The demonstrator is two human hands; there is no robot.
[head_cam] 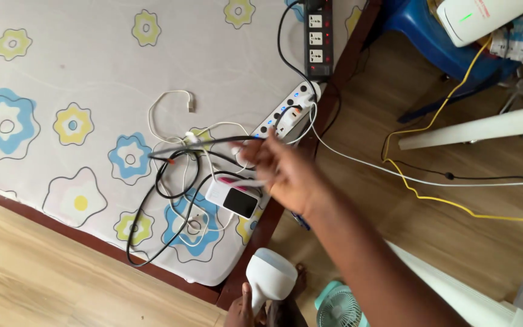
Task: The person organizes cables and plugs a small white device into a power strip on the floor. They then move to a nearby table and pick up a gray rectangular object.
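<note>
Across the flowered mattress [62, 72], toward its right edge, lay a tangle of black cable [166, 181] and white cable [163, 106], with a small white device [234, 198] with a dark screen at the tangle's right end, close to the bed frame [261, 233]. The black cable's long run lay roughly level, from the left of the tangle toward the right hand [282, 172]. That hand was blurred; its fingers appeared closed on the black cable just above the device, though the grip could not be confirmed. Beyond it, a white power strip [282, 115] lay slantwise at the mattress's right edge, a black strip [319, 39] above it. At the bottom edge, the left hand [243, 312] held a white handheld appliance [269, 277] by its handle, well apart from the cables. The right hand was the nearer.
</note>
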